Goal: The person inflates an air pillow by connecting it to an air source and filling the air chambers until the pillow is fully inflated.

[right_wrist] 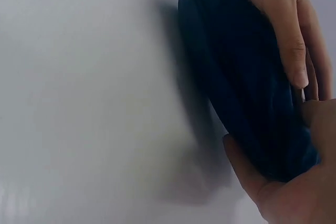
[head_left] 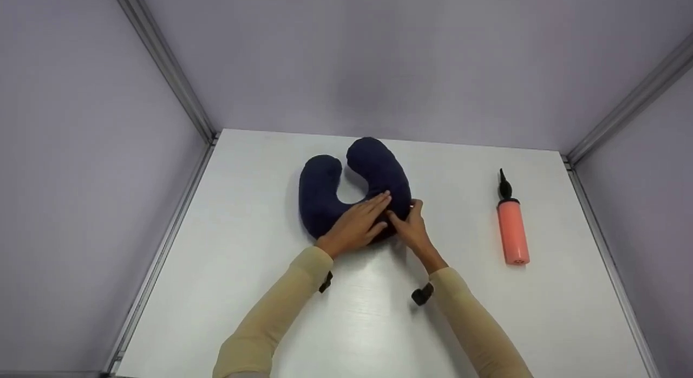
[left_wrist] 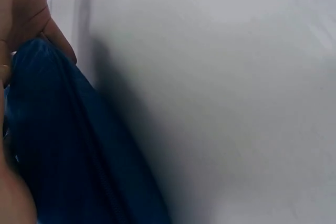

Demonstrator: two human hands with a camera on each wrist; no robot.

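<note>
Pillow [head_left: 352,186] lies just ahead, arms pointing away; left hand [head_left: 357,223] presses flat on its bend, right hand [head_left: 412,226] pinches its edge

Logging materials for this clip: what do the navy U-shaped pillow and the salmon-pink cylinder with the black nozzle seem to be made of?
Navy U-shaped pillow: soft matte fabric, probably velour over an inflated core; it dents under the hands. Salmon-pink cylinder with black nozzle: smooth plastic by its even sheen, likely a hand pump.
</note>
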